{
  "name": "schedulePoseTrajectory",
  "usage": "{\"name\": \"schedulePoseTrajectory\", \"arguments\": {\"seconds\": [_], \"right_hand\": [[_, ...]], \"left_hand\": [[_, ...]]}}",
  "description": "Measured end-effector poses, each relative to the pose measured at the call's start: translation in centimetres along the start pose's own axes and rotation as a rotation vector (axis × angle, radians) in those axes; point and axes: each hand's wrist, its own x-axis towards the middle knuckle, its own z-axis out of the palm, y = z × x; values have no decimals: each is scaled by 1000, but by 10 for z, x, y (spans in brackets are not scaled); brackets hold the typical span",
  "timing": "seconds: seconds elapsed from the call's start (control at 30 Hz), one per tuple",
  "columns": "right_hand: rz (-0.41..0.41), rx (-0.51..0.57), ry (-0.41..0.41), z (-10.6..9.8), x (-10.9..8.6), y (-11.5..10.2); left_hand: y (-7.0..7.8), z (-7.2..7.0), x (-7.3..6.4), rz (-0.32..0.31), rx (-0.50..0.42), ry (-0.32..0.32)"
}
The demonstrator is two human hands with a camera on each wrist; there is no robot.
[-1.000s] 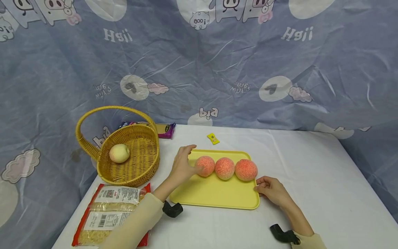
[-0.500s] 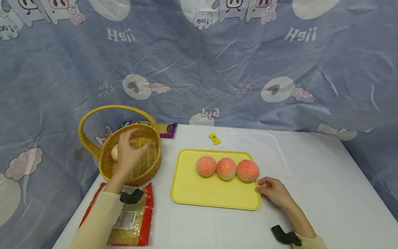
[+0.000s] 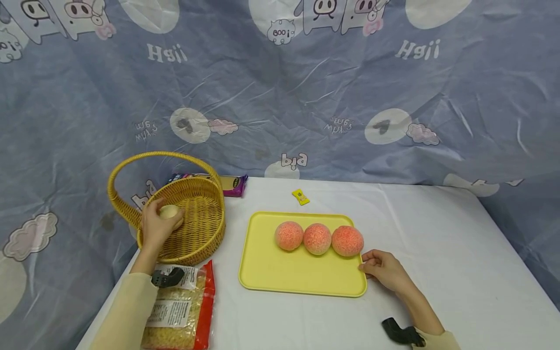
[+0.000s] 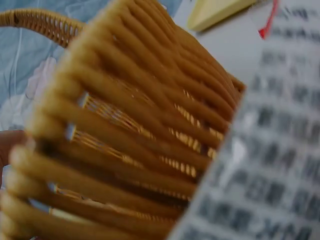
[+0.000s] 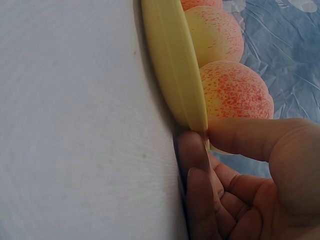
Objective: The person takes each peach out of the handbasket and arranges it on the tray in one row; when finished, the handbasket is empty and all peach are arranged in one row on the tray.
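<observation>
Inside the yellow wicker basket point(image 3: 202, 214), my left hand point(image 3: 155, 226) has its fingers round a pale peach point(image 3: 168, 211), whose top shows between thumb and fingers. The left wrist view is mostly filled by the basket's woven side point(image 4: 125, 110), so the grip is hidden there. My right hand point(image 3: 385, 270) pinches the right edge of a yellow tray point(image 3: 280, 274), thumb on the rim and fingertips beneath, as the right wrist view shows. Three red-speckled peaches, a left one point(image 3: 289, 236), a middle one point(image 3: 317, 239) and a right one point(image 3: 347, 241), sit in a row on the tray.
A clear bag with red edges point(image 3: 175, 311) lies in front of the basket, partly under my left forearm. Behind the basket is a purple packet point(image 3: 236, 186). A small yellow wrapped sweet point(image 3: 300, 197) lies beyond the tray. A patterned blue cloth point(image 3: 280, 97) hangs behind the table.
My left hand has moved left from the leftmost peach on the tray, into the basket, and has closed round the pale peach. The right hand has stayed at the tray's edge.
</observation>
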Motion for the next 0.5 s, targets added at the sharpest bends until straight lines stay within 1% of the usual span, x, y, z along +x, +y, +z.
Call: {"name": "schedulePoseTrajectory", "arguments": {"seconds": [0.1, 0.2, 0.5], "right_hand": [[1, -2, 2, 0, 0, 0], [-2, -2, 2, 1, 0, 1], [4, 1, 4, 0, 0, -1]], "left_hand": [[-9, 1, 2, -11, 10, 3], [-15, 2, 3, -21, 15, 4], [-25, 8, 10, -38, 70, -22]]}}
